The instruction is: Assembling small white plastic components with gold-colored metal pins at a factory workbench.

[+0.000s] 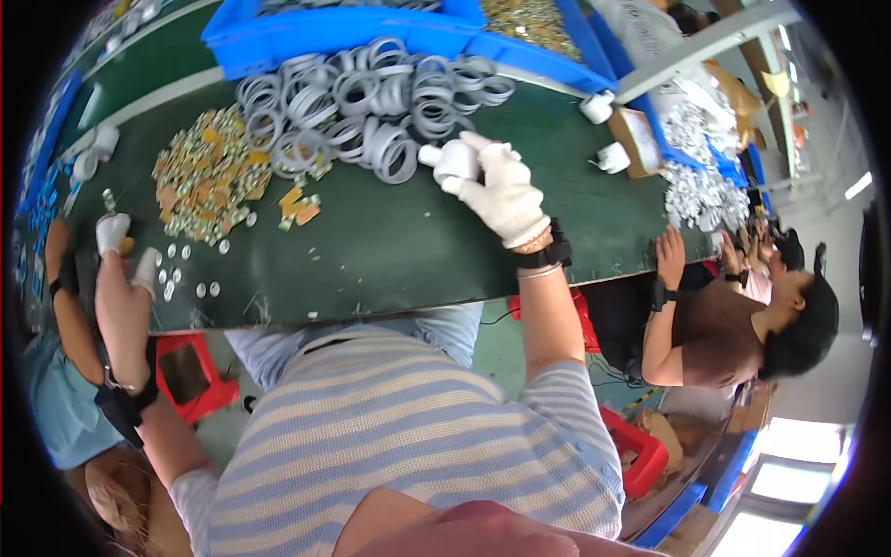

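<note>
While your right hand (506, 197) pinches the white stepped cylinder (457, 163) between thumb and fingers, the narrower end of the part points left. The part lies near the middle of the green tabletop (371, 251), just right of the grey rings (371, 93); whether it touches the surface cannot be told. Your right hand wears a white glove, with a black band (549, 251) at the wrist.

Your left hand (122, 269) is at the left end of the tabletop, its thumb apart from the foremost finger, with white covers on both. A small green-and-silver piece (109, 199) is at that fingertip; whether the hand grips it cannot be told.

Just right of your left hand, small white discs (177, 276) lie scattered. Beyond them is a heap of small green-and-yellow pieces (209, 176), bordering the rings. Behind the rings is a blue bin (278, 58). To the right, 2 white caps (612, 159) lie near a cardboard box (639, 139).

At the far right, note a co-worker in a brown shirt (719, 348); at the far left, a co-worker's blue sleeve (60, 399) shows.
</note>
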Motion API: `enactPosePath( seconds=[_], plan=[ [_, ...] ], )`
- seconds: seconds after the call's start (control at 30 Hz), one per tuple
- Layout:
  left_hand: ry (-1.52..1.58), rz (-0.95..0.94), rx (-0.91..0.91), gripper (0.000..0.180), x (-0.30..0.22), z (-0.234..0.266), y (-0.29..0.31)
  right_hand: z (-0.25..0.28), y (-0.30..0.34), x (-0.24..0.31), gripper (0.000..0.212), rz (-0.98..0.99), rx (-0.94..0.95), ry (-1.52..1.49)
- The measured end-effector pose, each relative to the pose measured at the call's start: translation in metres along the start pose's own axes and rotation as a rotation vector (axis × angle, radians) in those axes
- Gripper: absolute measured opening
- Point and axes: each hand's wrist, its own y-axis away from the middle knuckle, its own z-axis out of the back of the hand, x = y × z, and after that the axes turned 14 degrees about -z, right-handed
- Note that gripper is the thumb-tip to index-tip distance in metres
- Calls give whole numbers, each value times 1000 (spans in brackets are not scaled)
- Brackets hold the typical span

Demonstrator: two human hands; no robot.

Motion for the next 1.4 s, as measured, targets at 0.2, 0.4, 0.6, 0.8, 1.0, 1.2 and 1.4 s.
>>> enactPosePath(
  seconds=[0.2,0.4,0.6,0.8,1.0,1.2,1.4],
  plan=[
    [1170,-114,367,44,-111,-53,18,25,19,27,65,-42,200,-703],
    [2003,278,1173,107,-144,-99,25,10,61,115,74,548,331,-735],
    [1959,305,812,72,-132,-85,36,14,61,121,62,443,597,-578],
    [2045,380,277,55,-102,-71,43,12,51,76,20,280,611,-166],
    [1821,318,351,70,-124,-71,49,-44,10,79,26,-41,87,-287],
    [1772,190,419,76,-133,-68,50,-50,10,81,12,-3,-62,-207],
    [1351,-312,265,81,-132,-69,43,-4,49,111,28,361,36,123]
  ],
)
